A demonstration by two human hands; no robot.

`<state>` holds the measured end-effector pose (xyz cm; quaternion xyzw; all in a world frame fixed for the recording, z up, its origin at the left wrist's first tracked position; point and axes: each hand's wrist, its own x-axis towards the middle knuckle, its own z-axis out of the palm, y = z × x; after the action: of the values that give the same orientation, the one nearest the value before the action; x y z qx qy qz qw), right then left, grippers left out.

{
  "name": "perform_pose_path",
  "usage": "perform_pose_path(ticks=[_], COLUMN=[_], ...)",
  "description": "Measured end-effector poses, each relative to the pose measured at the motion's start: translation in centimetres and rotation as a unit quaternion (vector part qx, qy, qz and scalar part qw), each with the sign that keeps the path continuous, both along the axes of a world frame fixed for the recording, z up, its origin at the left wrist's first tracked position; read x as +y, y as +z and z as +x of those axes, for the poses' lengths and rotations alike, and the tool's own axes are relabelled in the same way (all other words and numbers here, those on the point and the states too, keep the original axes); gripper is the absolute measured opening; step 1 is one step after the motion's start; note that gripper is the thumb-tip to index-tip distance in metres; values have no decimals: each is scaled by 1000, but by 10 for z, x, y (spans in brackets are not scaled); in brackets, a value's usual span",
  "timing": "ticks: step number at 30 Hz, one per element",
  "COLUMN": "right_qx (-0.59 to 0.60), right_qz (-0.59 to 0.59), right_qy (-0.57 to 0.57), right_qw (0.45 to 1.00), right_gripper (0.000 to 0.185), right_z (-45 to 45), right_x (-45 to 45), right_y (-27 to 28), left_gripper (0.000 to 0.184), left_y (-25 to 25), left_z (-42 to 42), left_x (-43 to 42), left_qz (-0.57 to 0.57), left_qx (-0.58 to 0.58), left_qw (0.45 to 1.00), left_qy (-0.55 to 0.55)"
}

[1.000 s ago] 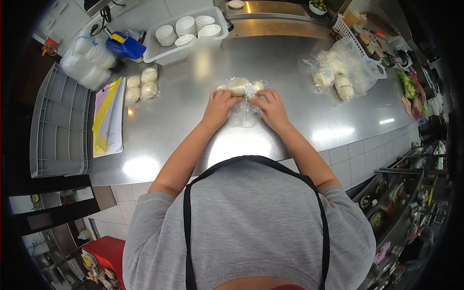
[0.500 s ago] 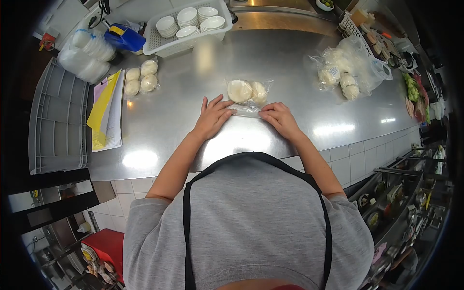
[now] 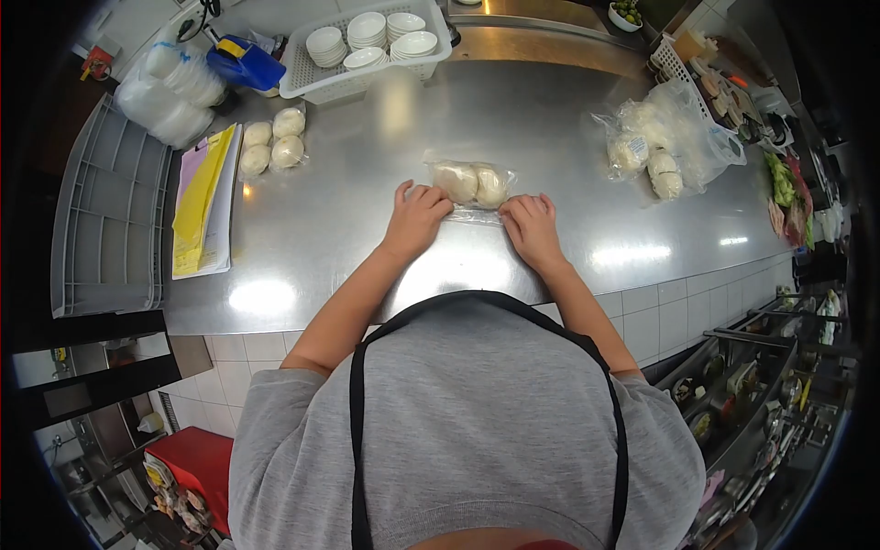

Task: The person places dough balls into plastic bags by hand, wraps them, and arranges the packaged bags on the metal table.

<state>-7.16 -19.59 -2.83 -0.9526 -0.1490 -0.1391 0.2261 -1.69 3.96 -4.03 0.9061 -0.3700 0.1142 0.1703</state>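
Note:
Two round, pale dough balls (image 3: 490, 186) lie side by side in a clear plastic bag (image 3: 477, 216) at the middle of the steel table. My left hand (image 3: 417, 220) grips the bag's near left corner with curled fingers. At the near right corner, my right hand (image 3: 532, 225) pinches the same bag, fingers bent over its edge. A narrow strip of loose plastic stretches between both hands, close against the dough balls. What lies under my fingertips is hidden.
More bagged dough balls (image 3: 272, 142) sit at the left, beside papers with a yellow sheet (image 3: 203, 206). A white basket (image 3: 316, 89) of small dishes stands at the back. Another plastic bag (image 3: 683, 137) with pale rounds lies at the right. A grey crate (image 3: 110, 220) borders the left end.
The loose near end of the bag has become shorter, gathered toward the dough balls. My left fingers, spread before, are now curled in. Both hands sit closer to the dough balls.

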Motion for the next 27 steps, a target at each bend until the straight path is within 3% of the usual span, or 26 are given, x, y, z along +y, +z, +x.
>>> perform_pose_path(ticks=[3,5,7,9,14,18,20,22,24,25,27], right_qx=[-12,-9,16,-10,-31,42,81,212,210,208,237], right_qz=[-5,5,96,143,237,268,281,368,361,357,379], right_qy=[25,35,5,-9,15,59,71,24,33,35,22], right_qw=[1000,999,995,990,971,961,954,905,908,910,894], right_gripper=[19,17,14,16,25,29,30,29,26,23,28], right_z=[-5,-2,12,22,45,67,76,80,82,81,81], right_x=[-5,-8,-8,-2,16,25,26,34,43,52,71], right_y=[10,5,-1,2,30,30,22,28,27,33,44], left_gripper=[10,9,10,17,21,21,22,22,24,24,28], left_y=[16,10,11,14,14,19,17,18,21,13,-7], left_z=[-10,-7,0,3,7,13,15,16,17,18,26], left_x=[2,1,1,1,1,9,11,15,21,24,34], left_qz=[-87,-84,-82,-174,-267,-280,-301,-323,-363,-370,-485], left_qx=[19,19,15,136,225,317,302,286,356,349,266], left_qw=[996,996,996,973,930,894,890,885,834,833,816], left_qy=[14,23,35,72,115,145,158,174,211,218,168])
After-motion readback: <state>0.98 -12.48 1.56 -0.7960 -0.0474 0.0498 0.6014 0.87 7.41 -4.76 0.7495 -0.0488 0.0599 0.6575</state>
